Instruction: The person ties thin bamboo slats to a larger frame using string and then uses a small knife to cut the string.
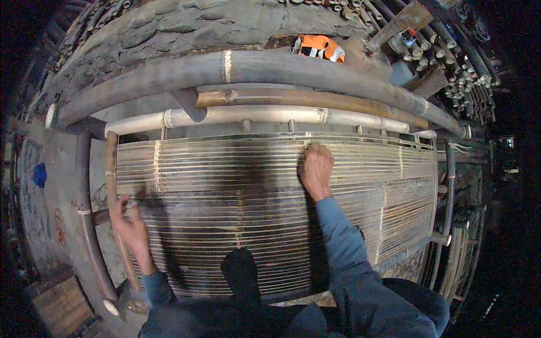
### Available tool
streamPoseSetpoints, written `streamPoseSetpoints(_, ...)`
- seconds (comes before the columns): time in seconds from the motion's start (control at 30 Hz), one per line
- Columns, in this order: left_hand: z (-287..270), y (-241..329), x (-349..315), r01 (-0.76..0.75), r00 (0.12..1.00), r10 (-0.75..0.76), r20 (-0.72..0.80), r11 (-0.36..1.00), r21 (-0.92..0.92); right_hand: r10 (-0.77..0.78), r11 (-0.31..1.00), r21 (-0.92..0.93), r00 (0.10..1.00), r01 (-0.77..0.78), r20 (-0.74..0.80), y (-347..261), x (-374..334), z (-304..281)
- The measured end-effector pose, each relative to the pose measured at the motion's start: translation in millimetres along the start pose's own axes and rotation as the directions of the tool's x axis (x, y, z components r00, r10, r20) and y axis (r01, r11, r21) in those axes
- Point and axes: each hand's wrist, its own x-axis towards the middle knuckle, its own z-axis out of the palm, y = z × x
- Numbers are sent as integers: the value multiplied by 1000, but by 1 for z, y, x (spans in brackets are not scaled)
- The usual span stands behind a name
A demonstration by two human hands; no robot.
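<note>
Thin bamboo strips run crosswise in close rows over a bamboo frame that fills the middle of the view. My right hand lies on the far rows, right of the middle, with its fingers curled closed. What its fingers grip, if anything, is hidden under the hand. At the left end, my left hand is beside the narrow side rail, thumb and forefinger apart and nothing visible between them. A shoe rests on the near strips below the middle.
A thick grey bamboo pole spans the far side, with a paler pole closer in. Bamboo legs stand at the left. An orange and white cloth lies beyond. Stacked bamboo is at far right, a blue object on the left floor.
</note>
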Motion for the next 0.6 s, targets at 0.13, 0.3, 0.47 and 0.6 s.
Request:
streamPoseSetpoints(0.13,54,100,-10,-281,927,324,186,933,-224,-113,994,1,989,114,90,12,8,10)
streamPoseSetpoints(0.3,141,182,-14,-396,742,584,329,778,-488,134,595,662,868,-456,478,32,18,6)
streamPoseSetpoints(0.47,255,229,-14,-457,642,656,398,744,-488,67,396,776,858,-491,509,65,-1,-38)
streamPoseSetpoints(0.6,328,245,-12,-444,531,511,676,847,-292,168,259,735,779,-626,604,105,-24,-83)
